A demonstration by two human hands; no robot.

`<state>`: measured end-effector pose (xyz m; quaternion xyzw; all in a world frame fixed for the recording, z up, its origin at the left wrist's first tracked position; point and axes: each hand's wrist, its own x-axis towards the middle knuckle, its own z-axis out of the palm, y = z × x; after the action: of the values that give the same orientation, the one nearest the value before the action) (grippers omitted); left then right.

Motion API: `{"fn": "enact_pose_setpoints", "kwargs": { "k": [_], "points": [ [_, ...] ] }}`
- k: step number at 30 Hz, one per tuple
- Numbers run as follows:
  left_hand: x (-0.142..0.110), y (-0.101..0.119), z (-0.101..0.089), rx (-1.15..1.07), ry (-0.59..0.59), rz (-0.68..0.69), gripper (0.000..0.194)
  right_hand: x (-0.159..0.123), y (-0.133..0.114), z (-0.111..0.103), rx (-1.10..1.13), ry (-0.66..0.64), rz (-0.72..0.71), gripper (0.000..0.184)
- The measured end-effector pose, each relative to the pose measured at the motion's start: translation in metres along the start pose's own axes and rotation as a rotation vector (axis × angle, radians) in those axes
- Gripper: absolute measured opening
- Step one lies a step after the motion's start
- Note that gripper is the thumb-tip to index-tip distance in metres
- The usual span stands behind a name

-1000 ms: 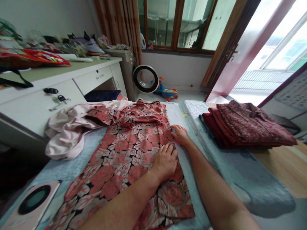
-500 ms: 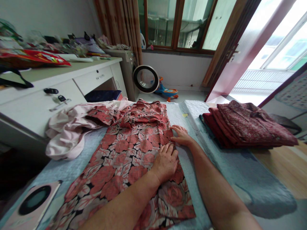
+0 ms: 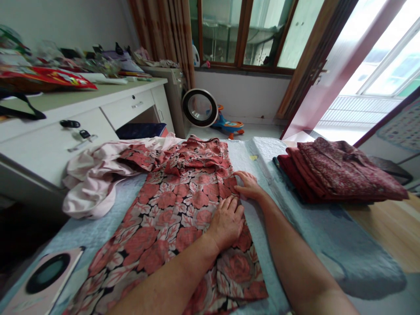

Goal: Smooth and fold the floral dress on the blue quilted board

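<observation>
A red rose-print garment lies spread over a pale blue cover, with folds bunched near its far end. My left hand rests palm down on its right side, fingers stretched out over the fabric. Just beyond it, my right hand touches the garment's right edge; its thumb and fingers are apart. The fingertips lie on the cloth, and no grip on it shows in either hand. A pale pink cloth lies crumpled to the left, partly under the garment's far left portion.
Folded dark red clothes are stacked at the right on the blue cover. A pink flat object with a dark oval lies at the near left. Beyond stand a cluttered white desk, a washing machine with its round door ajar, and a blue-orange ride-on toy.
</observation>
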<state>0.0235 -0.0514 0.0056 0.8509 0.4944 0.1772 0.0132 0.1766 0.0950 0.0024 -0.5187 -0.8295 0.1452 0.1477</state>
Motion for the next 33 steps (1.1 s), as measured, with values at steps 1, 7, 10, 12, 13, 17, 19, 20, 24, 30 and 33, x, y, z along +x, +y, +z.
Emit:
{"fn": "enact_pose_setpoints", "kwargs": {
  "k": [1, 7, 10, 12, 13, 17, 19, 20, 24, 30, 33],
  "points": [
    [0.0, 0.0001, -0.0001, 0.001, 0.0, -0.001, 0.035, -0.0001, -0.0001, 0.0, -0.006, -0.006, -0.001, 0.061],
    [0.0004, 0.0004, -0.0009, -0.006, -0.003, 0.002, 0.035, 0.0008, 0.0004, 0.0015, -0.012, 0.001, 0.001, 0.056],
    [0.001, 0.0006, -0.0019, -0.011, -0.009, 0.0, 0.034, 0.0009, 0.0006, 0.0021, -0.015, 0.006, 0.003, 0.052],
    [0.0011, 0.0006, -0.002, -0.014, -0.01, -0.003, 0.033, 0.0008, 0.0, 0.0024, -0.017, 0.015, 0.006, 0.05],
    [0.0011, 0.0006, -0.0018, -0.016, -0.01, -0.005, 0.033, 0.0008, -0.0004, 0.0026, -0.018, 0.021, 0.009, 0.049],
    [0.0006, -0.0001, 0.0, -0.018, -0.005, -0.006, 0.034, 0.0014, -0.0017, 0.004, -0.027, 0.047, 0.017, 0.044],
    [0.0002, -0.0004, 0.0011, -0.015, 0.002, -0.002, 0.035, 0.002, -0.0015, 0.005, -0.034, 0.054, 0.019, 0.042],
    [0.0, -0.0005, 0.0017, -0.014, 0.006, -0.001, 0.035, 0.0024, -0.0011, 0.0054, -0.037, 0.056, 0.02, 0.042],
    [-0.0004, -0.0007, 0.0029, -0.014, 0.008, 0.003, 0.036, 0.003, 0.0, 0.0068, -0.039, 0.066, 0.019, 0.041],
    [0.0002, -0.0005, 0.0014, -0.011, 0.003, 0.0, 0.035, 0.0028, 0.0002, 0.0078, -0.035, 0.083, 0.015, 0.04],
    [0.0008, -0.0005, 0.0014, -0.002, 0.004, 0.001, 0.035, 0.0038, 0.0009, 0.0085, -0.032, 0.085, 0.019, 0.04]
  ]
}}
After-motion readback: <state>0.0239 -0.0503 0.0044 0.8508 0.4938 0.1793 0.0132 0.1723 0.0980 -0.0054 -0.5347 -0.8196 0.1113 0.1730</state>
